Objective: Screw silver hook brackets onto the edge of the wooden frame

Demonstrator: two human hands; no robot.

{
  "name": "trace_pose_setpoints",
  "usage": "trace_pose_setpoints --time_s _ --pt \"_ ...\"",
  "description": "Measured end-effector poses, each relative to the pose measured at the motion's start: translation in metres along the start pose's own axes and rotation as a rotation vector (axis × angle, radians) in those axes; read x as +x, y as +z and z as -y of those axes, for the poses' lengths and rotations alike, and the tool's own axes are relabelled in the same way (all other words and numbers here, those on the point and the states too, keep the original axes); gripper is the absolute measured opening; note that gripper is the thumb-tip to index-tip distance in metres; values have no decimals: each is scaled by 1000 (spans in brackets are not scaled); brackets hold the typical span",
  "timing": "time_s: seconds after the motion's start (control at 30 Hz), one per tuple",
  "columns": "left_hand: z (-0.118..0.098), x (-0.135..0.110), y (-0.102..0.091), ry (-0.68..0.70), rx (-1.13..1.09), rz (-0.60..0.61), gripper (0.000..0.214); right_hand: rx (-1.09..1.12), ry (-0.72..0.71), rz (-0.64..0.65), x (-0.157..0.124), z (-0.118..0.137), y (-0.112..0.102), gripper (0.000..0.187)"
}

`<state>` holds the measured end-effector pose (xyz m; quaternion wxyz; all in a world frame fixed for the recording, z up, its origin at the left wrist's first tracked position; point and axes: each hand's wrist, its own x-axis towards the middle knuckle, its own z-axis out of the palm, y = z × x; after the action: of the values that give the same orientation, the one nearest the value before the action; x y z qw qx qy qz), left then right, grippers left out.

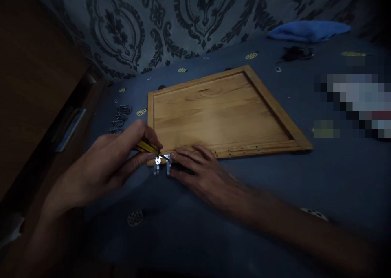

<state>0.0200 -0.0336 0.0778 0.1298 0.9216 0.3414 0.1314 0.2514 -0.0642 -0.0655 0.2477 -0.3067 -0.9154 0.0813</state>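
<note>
A wooden board (220, 111) with a raised rim lies flat on a blue cloth surface (305, 180). My left hand (106, 164) is closed around a yellow-handled tool (146, 147), its tip at a small shiny metal hook bracket (161, 164) at the board's near left corner. My right hand (198, 168) lies beside it, fingers pressed together on the bracket's right side, holding it against the board's front edge. A row of small holes (241, 150) runs along that front edge.
Several more metal hooks (120, 117) lie on the cloth left of the board. A folded blue cloth (308, 29) and a dark object (296, 53) sit at the back right. A patterned wall rises behind, and wooden furniture (33, 90) stands at the left.
</note>
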Motion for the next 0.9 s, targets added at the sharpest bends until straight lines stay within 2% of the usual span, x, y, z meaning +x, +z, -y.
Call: trace_pose_setpoints --time_s 0.37,0.53,0.67,0.8,0.9 --pt "-5 3 2 -11 -14 -2 10 -9 -1 6 1 0 0 31" --pt "-10 11 10 -21 0 -163 10 6 -2 -14 1 0 0 31" --pt "-9 7 16 -30 1 -290 4 19 2 -1 1 1 -2 31" --pt "-8 0 22 -102 -137 -435 36 8 2 -9 1 1 -2 30" --pt "-8 -3 20 -96 -209 -406 40 6 -6 -19 2 1 -1 29"
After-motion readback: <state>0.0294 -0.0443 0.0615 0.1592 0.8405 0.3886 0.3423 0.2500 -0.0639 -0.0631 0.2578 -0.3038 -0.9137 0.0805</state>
